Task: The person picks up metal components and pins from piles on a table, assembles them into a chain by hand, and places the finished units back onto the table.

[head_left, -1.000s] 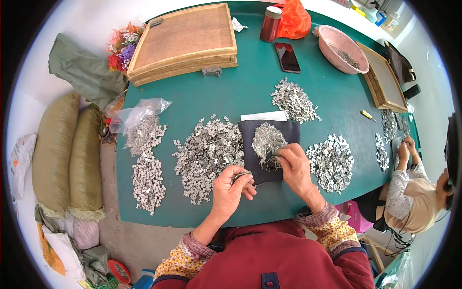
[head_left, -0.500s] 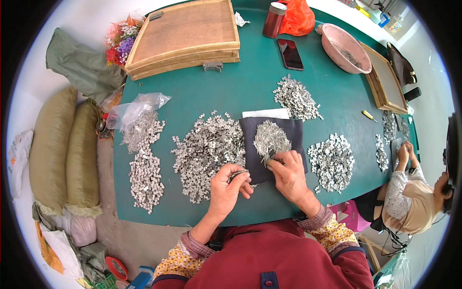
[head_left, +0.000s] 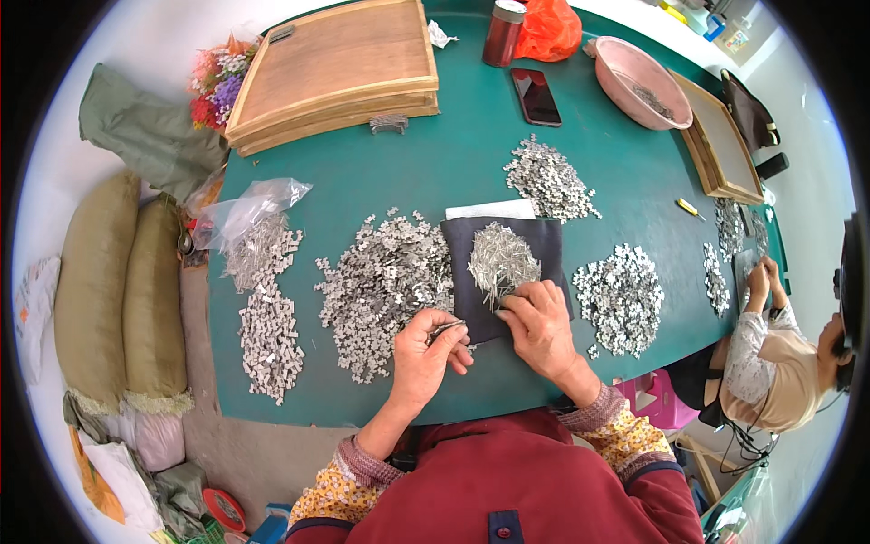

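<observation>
My left hand point(head_left: 424, 355) is closed, with a small dark grey metal piece point(head_left: 448, 327) between thumb and curled fingers. Beside it, the fingertips of my right hand point(head_left: 544, 332) are pressed together at the near edge of a pile of thin silvery metal pins point(head_left: 503, 257); whatever is between them is hidden. The pins lie on a dark cloth point(head_left: 550, 238). Directly left of the cloth spreads a large heap of small grey notched metal pieces point(head_left: 385, 290). A smaller heap of similar pieces point(head_left: 620, 299) lies right of my right hand.
Farther off on the green table point(head_left: 362, 172) are stacked wooden trays point(head_left: 340, 59), a phone point(head_left: 536, 96), a red cup point(head_left: 504, 34) and a pink basin point(head_left: 625, 77). More metal pieces point(head_left: 272, 340) lie at left, near a plastic bag point(head_left: 254, 210). Another person point(head_left: 770, 363) works at right.
The whole view has shifted slightly. My right hand stays at the near edge of the pins, its fingertips moved a little. My left hand keeps its grip almost unmoved.
</observation>
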The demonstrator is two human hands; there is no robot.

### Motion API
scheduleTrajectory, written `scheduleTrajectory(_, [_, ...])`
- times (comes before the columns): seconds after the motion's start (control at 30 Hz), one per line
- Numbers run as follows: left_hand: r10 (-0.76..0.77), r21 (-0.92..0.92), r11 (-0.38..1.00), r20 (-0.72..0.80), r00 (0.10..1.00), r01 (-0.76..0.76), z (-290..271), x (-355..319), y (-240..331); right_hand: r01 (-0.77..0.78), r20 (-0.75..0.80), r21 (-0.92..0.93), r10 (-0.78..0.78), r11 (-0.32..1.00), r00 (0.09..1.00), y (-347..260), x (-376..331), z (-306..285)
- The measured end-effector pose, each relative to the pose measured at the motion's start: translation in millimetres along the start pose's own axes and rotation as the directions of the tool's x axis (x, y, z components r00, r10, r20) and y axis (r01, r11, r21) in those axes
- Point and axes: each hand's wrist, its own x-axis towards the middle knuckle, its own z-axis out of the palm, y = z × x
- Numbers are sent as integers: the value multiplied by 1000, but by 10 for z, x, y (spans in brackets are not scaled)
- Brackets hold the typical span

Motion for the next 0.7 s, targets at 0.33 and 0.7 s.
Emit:
scheduleTrajectory(0.33, [-14,42,999,-78,997,17,41,0,31,37,-68,26,-35,999,997,51,-32,18])
scheduleTrajectory(0.7, [39,223,975,-105,994,-14,36,-40,-97,108,-267,33,-95,994,959,203,150,-423])
